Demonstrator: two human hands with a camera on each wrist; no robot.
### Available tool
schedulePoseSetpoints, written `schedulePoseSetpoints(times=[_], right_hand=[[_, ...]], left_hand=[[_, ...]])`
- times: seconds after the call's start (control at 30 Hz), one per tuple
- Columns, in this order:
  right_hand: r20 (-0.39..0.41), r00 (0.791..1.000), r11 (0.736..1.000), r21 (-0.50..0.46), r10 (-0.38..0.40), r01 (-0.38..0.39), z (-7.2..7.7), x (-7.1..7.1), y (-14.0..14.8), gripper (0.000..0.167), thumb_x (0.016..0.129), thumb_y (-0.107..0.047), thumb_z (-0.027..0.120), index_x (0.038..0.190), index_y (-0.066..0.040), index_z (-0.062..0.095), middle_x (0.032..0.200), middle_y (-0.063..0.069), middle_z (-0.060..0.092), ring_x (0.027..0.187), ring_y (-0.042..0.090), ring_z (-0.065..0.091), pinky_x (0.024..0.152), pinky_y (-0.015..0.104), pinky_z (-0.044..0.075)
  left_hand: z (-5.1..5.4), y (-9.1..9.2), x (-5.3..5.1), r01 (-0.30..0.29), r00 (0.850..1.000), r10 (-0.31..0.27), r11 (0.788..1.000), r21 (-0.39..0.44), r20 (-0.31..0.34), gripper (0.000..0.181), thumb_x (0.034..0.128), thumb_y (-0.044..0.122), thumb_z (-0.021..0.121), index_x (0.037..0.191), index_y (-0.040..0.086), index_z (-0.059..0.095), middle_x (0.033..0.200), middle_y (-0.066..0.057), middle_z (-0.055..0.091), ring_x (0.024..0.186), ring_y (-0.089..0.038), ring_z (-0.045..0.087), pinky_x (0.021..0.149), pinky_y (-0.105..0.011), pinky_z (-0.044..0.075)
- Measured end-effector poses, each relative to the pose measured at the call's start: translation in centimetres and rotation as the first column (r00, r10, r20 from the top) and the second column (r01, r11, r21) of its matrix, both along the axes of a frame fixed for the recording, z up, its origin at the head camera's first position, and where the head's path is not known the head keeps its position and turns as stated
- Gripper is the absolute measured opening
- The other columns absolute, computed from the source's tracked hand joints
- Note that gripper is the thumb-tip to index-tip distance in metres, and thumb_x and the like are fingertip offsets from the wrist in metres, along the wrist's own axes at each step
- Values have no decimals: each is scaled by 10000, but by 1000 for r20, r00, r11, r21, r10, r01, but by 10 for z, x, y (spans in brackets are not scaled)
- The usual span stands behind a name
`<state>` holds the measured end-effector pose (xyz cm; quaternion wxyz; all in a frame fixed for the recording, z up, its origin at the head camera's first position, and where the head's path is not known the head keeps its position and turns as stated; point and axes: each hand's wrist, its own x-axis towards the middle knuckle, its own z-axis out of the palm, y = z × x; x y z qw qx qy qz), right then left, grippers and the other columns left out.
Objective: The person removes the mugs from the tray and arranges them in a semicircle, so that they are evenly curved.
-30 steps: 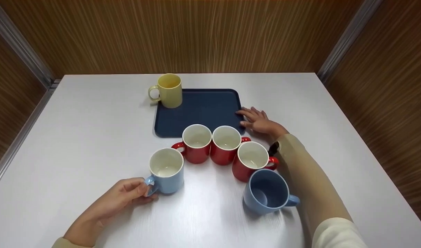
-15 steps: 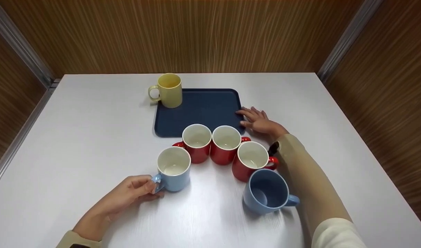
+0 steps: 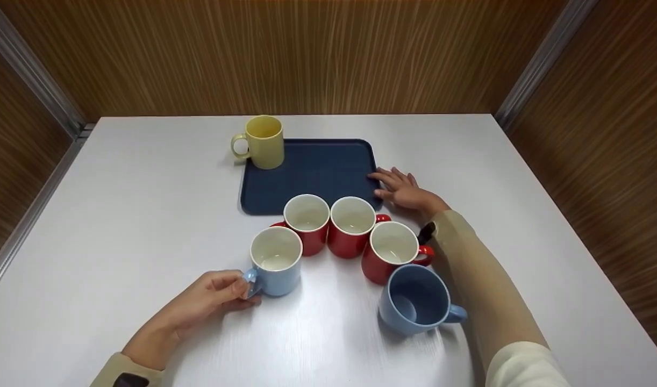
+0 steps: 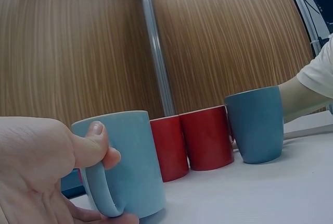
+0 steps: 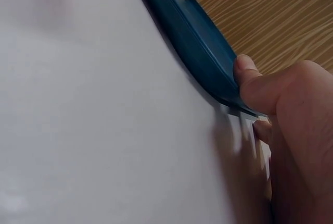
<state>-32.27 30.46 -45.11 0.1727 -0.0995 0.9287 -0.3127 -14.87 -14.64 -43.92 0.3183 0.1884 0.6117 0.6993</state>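
Toward the near side of the white table, a little left from its middle, I have the light blue mug with my left hand. My thumb and fingers pinch its handle; the mug is upright, and I cannot tell whether its bottom rests fully on the table. Its rim covers part of the left red mug, and I cannot tell if these two touch. Beside that one, near the front edge of the dark blue tray, is the middle red mug. The third red mug is to the right and closer to me, and just beside it, closer again, is the darker blue mug, whose handle points to the right. These mugs are all upright.

At the right edge of the tray, close to its near right corner, is my right hand. Its fingers are spread and hold no mug; the thumb touches the rim. On the far left corner of the tray is the yellow mug, with its handle going out past the left edge. Behind the back edge of the table rises a wooden wall.
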Motion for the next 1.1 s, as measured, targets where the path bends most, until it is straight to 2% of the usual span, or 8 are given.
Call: schedulePoseSetpoints(times=[0.1,0.47,0.7,0.77,1.1], right_hand=[[16,1000,1000,-8,-16,16,-1,1,-1,531,919,-492,449,1424,-402,311,1549,-63,81,1395,176,-140,1063,444,-186],[1,1000,1000,21,4,-4,-5,0,0,531,924,-494,436,1428,-390,307,1550,-59,79,1396,184,-134,1066,448,-178],[-50,998,997,62,48,-45,-6,1,-2,515,952,-437,426,1440,-322,311,1552,0,96,1402,228,-109,1070,470,-158],[-44,998,997,62,42,-39,-5,2,-2,513,951,-442,426,1438,-332,312,1551,-7,96,1402,220,-109,1071,464,-158],[-30,999,999,46,15,-14,-3,0,0,534,930,-487,432,1434,-367,305,1552,-26,88,1399,200,-123,1068,451,-174]], left_hand=[[-1,1,0,1,1000,-1,1000,0,2,135,963,106,501,901,41,601,945,-64,536,1012,-291,598,923,-408,450],[-6,2,-1,1,1000,-1,1000,-20,9,160,963,122,502,866,21,579,936,-95,544,1013,-325,586,918,-439,447],[-8,1,-2,15,1000,-15,1000,15,18,155,963,120,501,948,9,608,965,-83,549,1019,-308,591,924,-435,445],[-8,1,-2,16,1000,-16,1000,18,21,155,964,120,499,964,19,617,977,-81,560,1014,-290,596,915,-417,454],[-8,-1,-8,46,999,-46,999,5,8,176,972,133,481,858,48,585,1005,-128,577,1001,-275,603,879,-386,480]])
